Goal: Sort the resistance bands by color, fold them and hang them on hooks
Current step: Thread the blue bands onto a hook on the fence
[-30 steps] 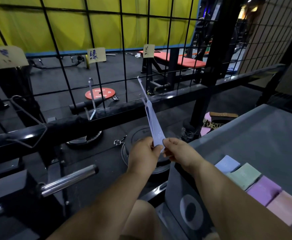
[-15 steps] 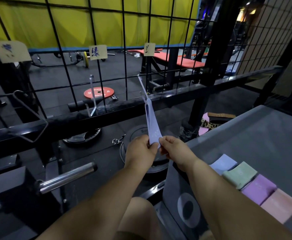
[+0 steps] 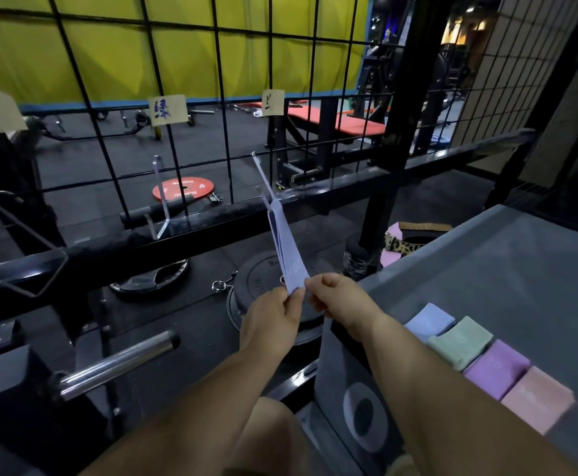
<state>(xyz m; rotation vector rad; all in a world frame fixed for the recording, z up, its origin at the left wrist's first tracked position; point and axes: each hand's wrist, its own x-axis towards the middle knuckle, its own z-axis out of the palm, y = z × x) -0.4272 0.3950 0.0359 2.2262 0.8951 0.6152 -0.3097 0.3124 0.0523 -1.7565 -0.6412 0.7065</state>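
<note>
Left hand (image 3: 273,322) and right hand (image 3: 337,298) both pinch the lower end of the blue band (image 3: 289,249), fingers curled on it; its top hangs on the clear hook (image 3: 259,168) on the wire grid (image 3: 218,97); grip and band are as a moment ago. Four folded bands (image 3: 461,341) lie on the grey surface (image 3: 486,269).

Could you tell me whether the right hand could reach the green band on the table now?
Probably yes: the green band lies uncovered on the table beside the right forearm, nothing between. But the right hand pinches the hanging blue band and must release first.
</note>
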